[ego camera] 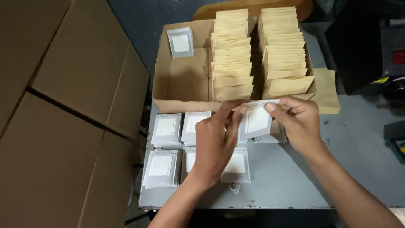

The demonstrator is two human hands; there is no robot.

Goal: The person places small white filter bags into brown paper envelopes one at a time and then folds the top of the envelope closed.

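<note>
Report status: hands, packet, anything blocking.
Both hands, left and right, pinch one white packet. Held above the packet stacks, beside the cardboard box. Nothing blocking.

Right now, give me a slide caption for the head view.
Both hands, left and right, hold a grey pouch above pouch stacks before a box of tan envelopes.

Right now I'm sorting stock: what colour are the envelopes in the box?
Tan envelopes, clearest in the head view.

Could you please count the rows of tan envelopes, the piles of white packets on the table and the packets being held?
Rows of tan envelopes in the cardboard box: 2
Piles of white packets on the table: at least 5, some hidden
held packet: 1
Total: at least 8
</note>
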